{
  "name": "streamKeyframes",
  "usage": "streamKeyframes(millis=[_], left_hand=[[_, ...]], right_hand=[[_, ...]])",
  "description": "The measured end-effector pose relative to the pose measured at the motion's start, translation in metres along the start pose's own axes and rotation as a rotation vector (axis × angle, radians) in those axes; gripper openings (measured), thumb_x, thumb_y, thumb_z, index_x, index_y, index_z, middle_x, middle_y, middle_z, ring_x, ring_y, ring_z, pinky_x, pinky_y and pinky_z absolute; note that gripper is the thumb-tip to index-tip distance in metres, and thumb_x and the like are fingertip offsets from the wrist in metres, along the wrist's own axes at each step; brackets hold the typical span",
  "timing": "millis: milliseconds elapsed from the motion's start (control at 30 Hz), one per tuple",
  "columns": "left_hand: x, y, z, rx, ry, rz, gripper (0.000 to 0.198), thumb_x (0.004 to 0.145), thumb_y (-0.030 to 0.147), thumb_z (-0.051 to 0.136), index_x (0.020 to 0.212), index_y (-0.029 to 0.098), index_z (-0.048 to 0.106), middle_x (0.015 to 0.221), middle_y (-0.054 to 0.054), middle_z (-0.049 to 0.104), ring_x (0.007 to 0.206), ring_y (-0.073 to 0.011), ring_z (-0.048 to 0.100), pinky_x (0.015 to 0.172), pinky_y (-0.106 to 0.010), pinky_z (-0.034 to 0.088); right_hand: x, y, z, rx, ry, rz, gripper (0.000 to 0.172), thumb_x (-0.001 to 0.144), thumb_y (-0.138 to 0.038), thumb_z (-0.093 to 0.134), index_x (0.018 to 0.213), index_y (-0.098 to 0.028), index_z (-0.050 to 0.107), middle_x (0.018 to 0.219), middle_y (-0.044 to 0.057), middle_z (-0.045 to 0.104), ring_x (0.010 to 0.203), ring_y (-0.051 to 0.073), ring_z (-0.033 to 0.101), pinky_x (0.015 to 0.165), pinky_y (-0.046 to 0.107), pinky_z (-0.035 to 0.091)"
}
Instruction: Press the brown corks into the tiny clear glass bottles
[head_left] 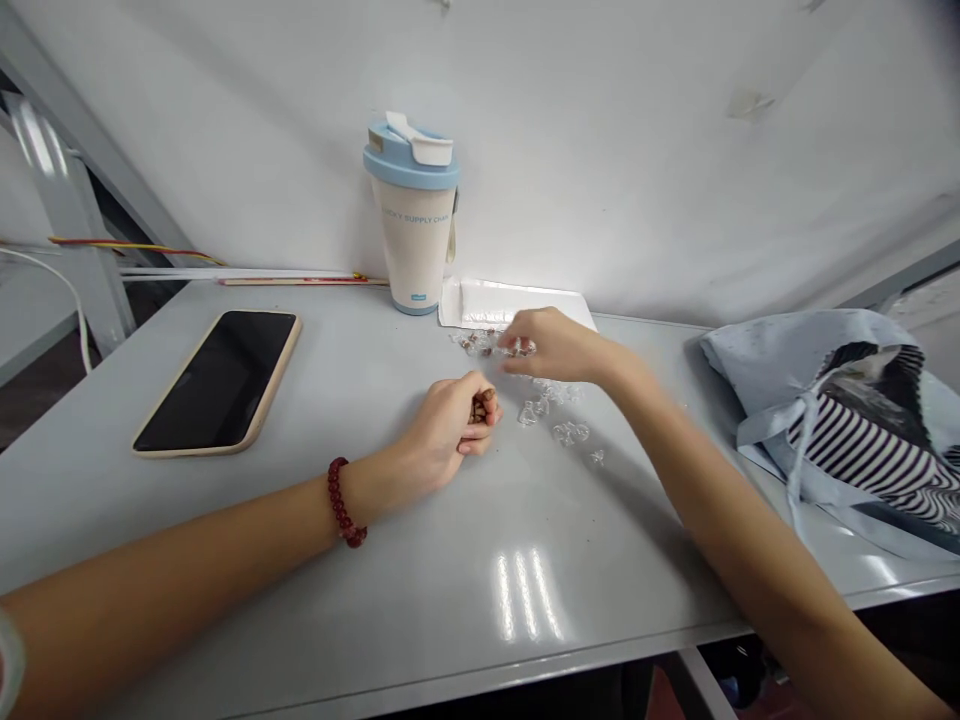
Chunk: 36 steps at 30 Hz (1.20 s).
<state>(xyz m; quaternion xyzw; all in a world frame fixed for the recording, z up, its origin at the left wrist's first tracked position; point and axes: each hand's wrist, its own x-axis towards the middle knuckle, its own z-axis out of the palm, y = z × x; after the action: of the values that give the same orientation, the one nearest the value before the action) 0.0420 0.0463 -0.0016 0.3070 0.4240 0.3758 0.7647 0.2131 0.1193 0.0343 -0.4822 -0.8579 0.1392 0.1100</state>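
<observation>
My left hand (450, 425) rests on the grey table (315, 560) as a loose fist, closed on several small dark brown beads (480, 407). A red bead bracelet (345, 502) circles that wrist. My right hand (551, 345) reaches farther back, its fingertips pinched at a small clear piece among scattered clear and brown beads (480, 343). More small clear pieces (559, 410) lie on the table just in front of that hand. A clear plastic bag (510, 300) lies flat behind them.
A white cup with a blue lid (414, 215) stands by the wall. A black phone in a beige case (221, 378) lies at the left. A light blue bag with black-and-white stripes (847, 410) sits at the right edge. Sticks and cables (292, 280) run along the wall.
</observation>
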Motion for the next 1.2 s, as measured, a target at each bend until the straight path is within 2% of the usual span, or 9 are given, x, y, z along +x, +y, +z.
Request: streamKeyframes(millis=[133,267,433,500,600,767,867,1033,1200], left_hand=[[-0.001,0.001,-0.002,-0.035,-0.030,-0.011,0.014,0.069,0.016,0.050,0.056,0.013,0.054,0.059,-0.002,0.050,0.039,-0.0023,0.024,0.034,-0.017,0.018],[0.000,0.002,-0.002,-0.033,-0.022,-0.023,0.016,0.073,0.017,0.050,0.059,0.013,0.055,0.059,-0.001,0.049,0.038,-0.0020,0.024,0.034,-0.016,0.018],[0.002,0.001,-0.003,-0.086,0.017,-0.019,0.024,0.086,0.026,0.049,0.067,0.013,0.056,0.060,0.000,0.050,0.038,-0.0021,0.025,0.034,-0.016,0.021],[0.002,0.001,-0.003,-0.111,0.034,-0.012,0.028,0.090,0.034,0.049,0.073,0.014,0.057,0.061,-0.001,0.051,0.038,-0.0026,0.026,0.034,-0.017,0.022],[0.003,0.000,-0.002,-0.129,0.035,-0.001,0.030,0.092,0.035,0.049,0.070,0.015,0.054,0.060,0.000,0.050,0.037,-0.0024,0.025,0.034,-0.016,0.022],[0.000,0.000,0.002,-0.088,0.032,0.026,0.031,0.089,0.020,0.050,0.059,0.017,0.042,0.054,0.004,0.039,0.037,-0.0013,0.021,0.034,-0.015,0.019],[-0.003,0.000,0.004,-0.065,0.056,0.028,0.033,0.086,0.016,0.048,0.055,0.017,0.037,0.052,0.005,0.035,0.036,-0.0015,0.020,0.034,-0.016,0.017],[-0.005,0.000,0.003,-0.081,0.022,0.027,0.024,0.075,0.015,0.045,0.052,0.016,0.041,0.052,0.003,0.040,0.037,-0.0023,0.019,0.034,-0.017,0.016],[-0.002,0.000,-0.001,-0.083,-0.046,0.049,0.010,0.069,0.017,0.050,0.060,0.015,0.053,0.058,0.001,0.046,0.039,-0.0029,0.023,0.035,-0.017,0.019]], right_hand=[[0.010,-0.020,0.025,-0.126,0.003,-0.043,0.034,0.085,-0.005,0.050,0.112,-0.015,0.069,0.108,0.013,0.063,0.081,0.018,0.057,0.062,0.027,0.036],[0.012,-0.020,0.040,-0.180,-0.016,-0.043,0.034,0.084,-0.001,0.044,0.101,-0.013,0.070,0.096,0.012,0.064,0.074,0.016,0.054,0.059,0.027,0.033],[0.007,-0.014,0.028,0.478,0.098,-0.016,0.009,0.079,-0.013,0.062,0.087,-0.014,0.066,0.082,0.005,0.067,0.077,0.015,0.061,0.072,0.029,0.049],[0.004,-0.015,0.019,0.739,0.028,0.030,0.010,0.077,-0.018,0.067,0.086,-0.015,0.066,0.083,0.005,0.069,0.081,0.016,0.065,0.074,0.031,0.052],[0.000,-0.017,0.010,0.859,-0.088,0.049,0.011,0.074,-0.019,0.072,0.084,-0.015,0.069,0.081,0.004,0.070,0.079,0.015,0.066,0.076,0.032,0.054],[-0.001,-0.010,0.004,0.798,-0.202,0.011,0.008,0.073,-0.019,0.072,0.079,-0.014,0.070,0.073,0.002,0.068,0.068,0.013,0.062,0.068,0.030,0.051],[-0.001,0.002,-0.001,0.655,-0.187,0.023,0.006,0.073,-0.020,0.070,0.077,-0.015,0.070,0.071,0.002,0.067,0.065,0.013,0.059,0.063,0.029,0.047],[-0.004,0.018,-0.010,0.389,-0.230,0.069,0.006,0.075,-0.021,0.067,0.074,-0.018,0.072,0.076,0.002,0.070,0.067,0.013,0.058,0.064,0.029,0.043],[0.000,0.013,0.001,0.149,-0.015,0.060,0.013,0.076,-0.016,0.064,0.086,-0.017,0.074,0.088,0.007,0.070,0.078,0.018,0.059,0.068,0.030,0.043]])
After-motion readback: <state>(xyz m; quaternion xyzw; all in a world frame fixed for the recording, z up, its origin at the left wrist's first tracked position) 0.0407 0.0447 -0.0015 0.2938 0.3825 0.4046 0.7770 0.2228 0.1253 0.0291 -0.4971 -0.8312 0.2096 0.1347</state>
